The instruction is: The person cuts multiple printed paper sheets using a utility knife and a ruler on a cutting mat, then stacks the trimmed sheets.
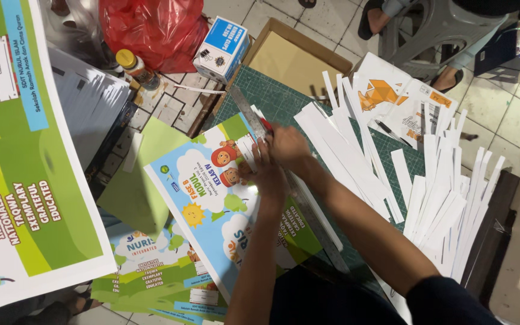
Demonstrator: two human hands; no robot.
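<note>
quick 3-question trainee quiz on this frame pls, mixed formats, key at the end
1. True or false: the metal ruler lies across the printed cover sheet on the green cutting mat.
2. Multiple choice: the cut white paper strips are piled on which side of the ruler in the picture? A) right B) left C) under the red plastic bag
3. Fill in: the left hand presses down on the ______, next to the right hand.

Key: 1 true; 2 A; 3 ruler.
</note>
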